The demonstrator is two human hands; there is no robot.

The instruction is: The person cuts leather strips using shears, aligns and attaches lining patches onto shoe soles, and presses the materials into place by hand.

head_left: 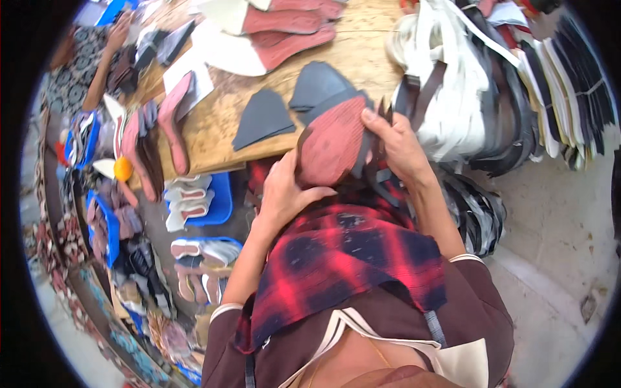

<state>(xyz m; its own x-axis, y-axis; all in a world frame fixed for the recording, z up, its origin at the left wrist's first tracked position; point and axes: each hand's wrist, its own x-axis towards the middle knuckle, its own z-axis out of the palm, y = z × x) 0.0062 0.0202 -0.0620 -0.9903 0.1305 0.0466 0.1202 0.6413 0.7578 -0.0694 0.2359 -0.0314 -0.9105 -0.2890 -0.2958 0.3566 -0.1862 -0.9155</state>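
Above my lap, at the table's front edge, I hold a reddish-pink shoe insole (332, 143) with a ribbed surface. My left hand (282, 189) grips its left edge, the thumb reaching along the near side. On its right side, my right hand (402, 145) is closed with the thumb on top, and dark brown strips (373, 169) show beside those fingers. How the strips meet the insole is hidden. Just beyond lie two stacks of dark grey rounded pieces, one stack (262, 118) to the left and the other (320, 85) partly covered by the insole.
Pink and white insoles (278, 32) lie at the back of the wooden table (362, 48). Bundles of white and dark strips (456, 84) hang at its right end. Blue trays (221, 199) of insoles stand at the left. Another person's arm (100, 74) shows at the far left.
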